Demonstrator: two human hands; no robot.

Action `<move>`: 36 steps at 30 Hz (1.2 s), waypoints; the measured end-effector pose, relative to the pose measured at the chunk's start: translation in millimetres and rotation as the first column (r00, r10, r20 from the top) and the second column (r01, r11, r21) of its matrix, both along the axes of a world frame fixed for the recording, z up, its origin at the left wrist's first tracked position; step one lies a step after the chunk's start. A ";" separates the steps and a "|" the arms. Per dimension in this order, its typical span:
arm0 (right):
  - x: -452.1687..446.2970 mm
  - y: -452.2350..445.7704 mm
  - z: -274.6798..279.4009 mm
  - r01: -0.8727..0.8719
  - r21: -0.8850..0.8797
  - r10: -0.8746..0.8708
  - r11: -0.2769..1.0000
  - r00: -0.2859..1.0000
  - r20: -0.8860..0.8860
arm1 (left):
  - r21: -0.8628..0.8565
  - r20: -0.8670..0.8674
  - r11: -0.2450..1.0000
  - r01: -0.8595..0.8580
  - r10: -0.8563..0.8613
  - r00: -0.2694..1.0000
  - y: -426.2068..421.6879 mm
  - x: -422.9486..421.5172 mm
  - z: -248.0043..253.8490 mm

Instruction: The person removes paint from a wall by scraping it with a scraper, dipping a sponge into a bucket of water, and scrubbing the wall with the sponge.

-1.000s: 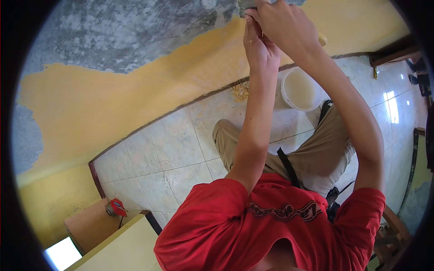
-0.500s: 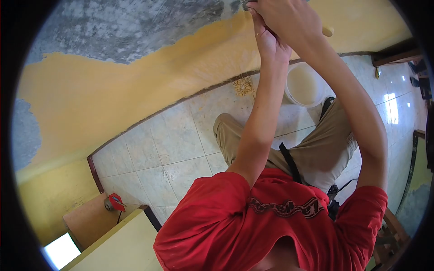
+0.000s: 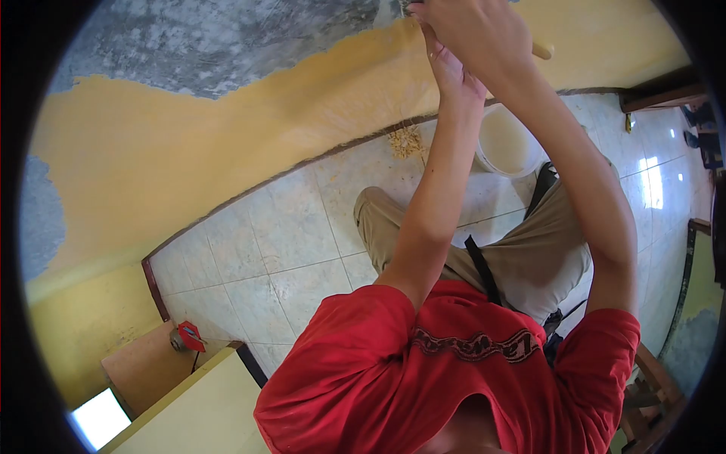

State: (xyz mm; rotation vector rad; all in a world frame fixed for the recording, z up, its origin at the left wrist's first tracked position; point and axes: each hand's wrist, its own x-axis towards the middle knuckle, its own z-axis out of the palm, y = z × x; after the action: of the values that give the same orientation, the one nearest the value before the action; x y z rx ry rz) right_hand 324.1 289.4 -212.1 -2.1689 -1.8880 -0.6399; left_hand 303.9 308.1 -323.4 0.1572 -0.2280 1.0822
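My right hand [image 3: 484, 34] is closed around a scraper, whose pale yellow handle [image 3: 543, 50] sticks out on the right side of the hand. Beneath it, my left hand [image 3: 451, 72] has its palm partly showing and its fingers against the tool's front end; some of them are hidden by the right hand. At the top edge, the fingertips are at the border between grey bare patch [image 3: 227, 45] and yellow paint [image 3: 249, 121] on the wall. The scraper's blade is mostly hidden or cut off by the frame.
Yellowish flakes [image 3: 405, 141] lie on the tiled floor [image 3: 280, 219] along the wall's base. A white bucket [image 3: 508, 144] of cloudy liquid stands near my bent leg. A red object [image 3: 191, 336] is at lower left, and wooden furniture [image 3: 654, 386] at lower right.
Both hands first moved slightly up and right, then the right hand came back a little left. The tool handle shows more than in the oldest frame. The view has shifted slightly.
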 end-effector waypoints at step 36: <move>-48.6 5.0 -21.4 -0.020 0.426 0.426 0.905 0.062 -0.903 | -0.165 -0.944 0.973 -0.164 -0.108 0.310 -109.0 -289.1 -260.6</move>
State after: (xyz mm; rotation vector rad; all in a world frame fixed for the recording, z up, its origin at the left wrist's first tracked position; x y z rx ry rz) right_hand 275.5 294.4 -233.5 -1.2581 -1.0746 0.5762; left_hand 14.8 199.1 -584.0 0.5801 1.0342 0.8656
